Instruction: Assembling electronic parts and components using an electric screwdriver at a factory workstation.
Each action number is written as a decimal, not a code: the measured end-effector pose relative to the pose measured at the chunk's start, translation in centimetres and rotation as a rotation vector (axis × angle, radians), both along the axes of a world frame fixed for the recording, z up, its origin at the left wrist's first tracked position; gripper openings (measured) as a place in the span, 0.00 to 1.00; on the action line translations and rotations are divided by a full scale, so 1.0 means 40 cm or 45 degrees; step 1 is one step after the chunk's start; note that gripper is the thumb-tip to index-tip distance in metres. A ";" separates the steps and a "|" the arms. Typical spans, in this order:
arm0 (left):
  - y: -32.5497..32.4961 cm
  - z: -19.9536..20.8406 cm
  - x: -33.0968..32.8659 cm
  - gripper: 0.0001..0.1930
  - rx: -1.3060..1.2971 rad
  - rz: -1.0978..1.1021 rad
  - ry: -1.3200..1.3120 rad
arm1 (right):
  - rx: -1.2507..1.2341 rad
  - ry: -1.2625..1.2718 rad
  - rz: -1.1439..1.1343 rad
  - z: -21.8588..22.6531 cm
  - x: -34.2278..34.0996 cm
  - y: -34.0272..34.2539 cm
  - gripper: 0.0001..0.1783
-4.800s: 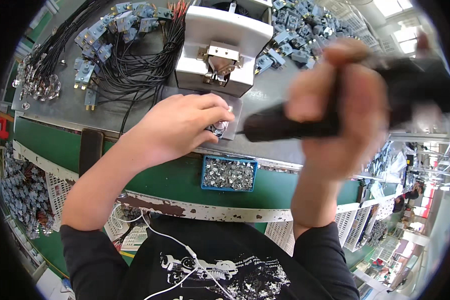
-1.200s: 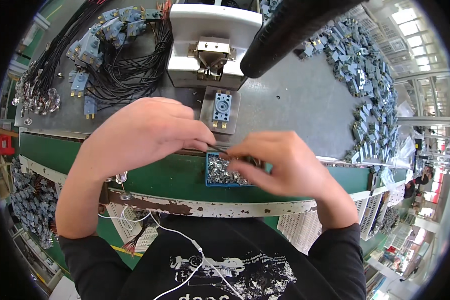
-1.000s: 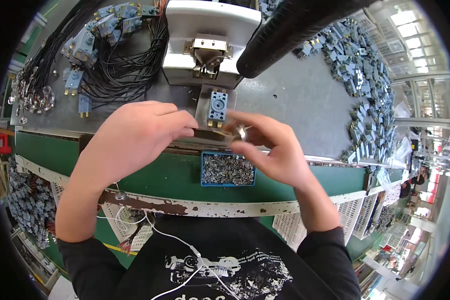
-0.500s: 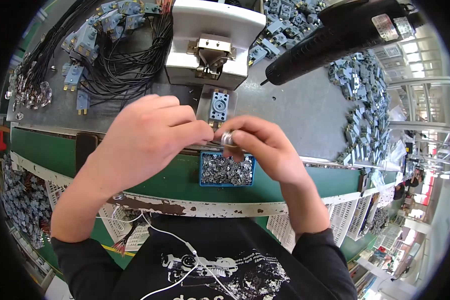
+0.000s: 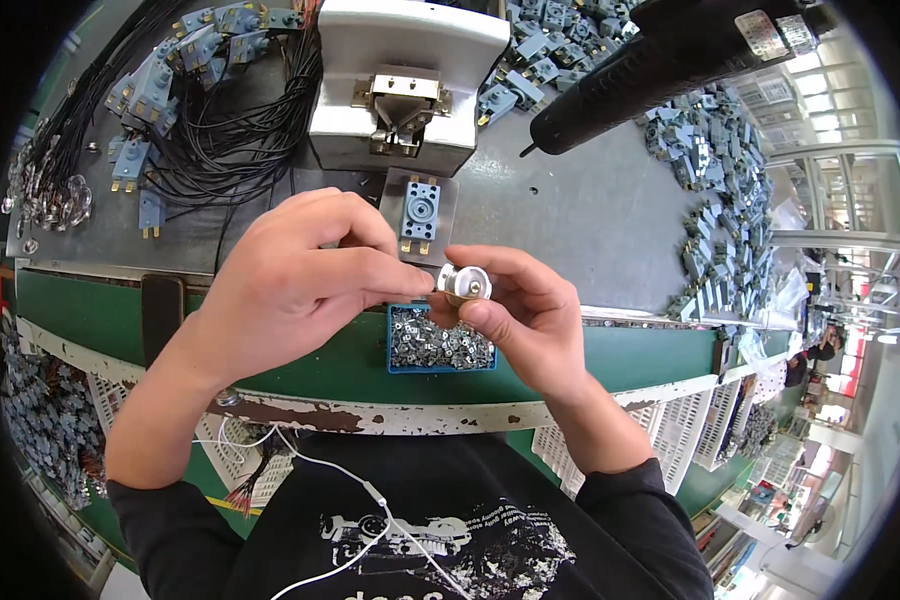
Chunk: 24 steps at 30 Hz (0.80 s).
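Note:
In front of me, my right hand (image 5: pixel 538 318) grips a shiny round metal part (image 5: pixel 467 284) between thumb and fingers, its cupped face turned up. My left hand (image 5: pixel 305 268) is closed, its fingertips meeting the left side of that part; what they pinch is hidden. Just beyond the hands, a blue-grey switch body (image 5: pixel 422 208) with brass terminals lies on a small metal plate (image 5: pixel 392 205). Under my hands stands a blue tray (image 5: pixel 440 370) of small metal pieces, partly covered by my right fingers.
Behind the plate stands a white metal fixture (image 5: pixel 400 40). A black electric screwdriver (image 5: pixel 620 90) hangs at upper right, tip downward. Piles of blue-grey switch bodies (image 5: pixel 715 215) lie to the right and at the back. Wired switches with black cables (image 5: pixel 240 130) fill the left.
The metal part has turned in my right hand, so its cupped face now shows. My left fingertips stay against it. The whole view has shifted slightly.

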State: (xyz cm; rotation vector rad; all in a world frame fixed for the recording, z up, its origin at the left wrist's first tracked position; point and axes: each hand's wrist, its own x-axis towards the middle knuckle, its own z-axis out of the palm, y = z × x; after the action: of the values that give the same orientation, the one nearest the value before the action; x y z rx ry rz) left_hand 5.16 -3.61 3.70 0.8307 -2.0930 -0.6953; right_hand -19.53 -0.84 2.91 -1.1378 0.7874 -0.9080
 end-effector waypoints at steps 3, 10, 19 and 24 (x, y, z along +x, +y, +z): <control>-0.011 0.011 0.007 0.13 -0.197 -0.090 -0.161 | 0.147 0.052 0.278 0.009 -0.029 -0.058 0.21; -0.021 -0.024 0.025 0.13 -0.107 -0.449 -0.365 | 0.374 0.196 1.044 -0.008 0.005 -0.170 0.20; -0.077 -0.011 -0.019 0.11 0.120 0.065 -0.308 | -0.899 0.194 -0.343 0.120 -0.076 -0.175 0.11; -0.115 -0.030 -0.023 0.08 0.025 0.033 -0.474 | -1.160 0.055 -0.837 0.189 -0.032 -0.219 0.25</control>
State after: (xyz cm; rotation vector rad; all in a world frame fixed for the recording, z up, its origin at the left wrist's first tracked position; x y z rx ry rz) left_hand 4.24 -8.20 2.51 1.0616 -2.4012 -0.5810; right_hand -20.82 -9.61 10.47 -1.7131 0.8118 -1.9176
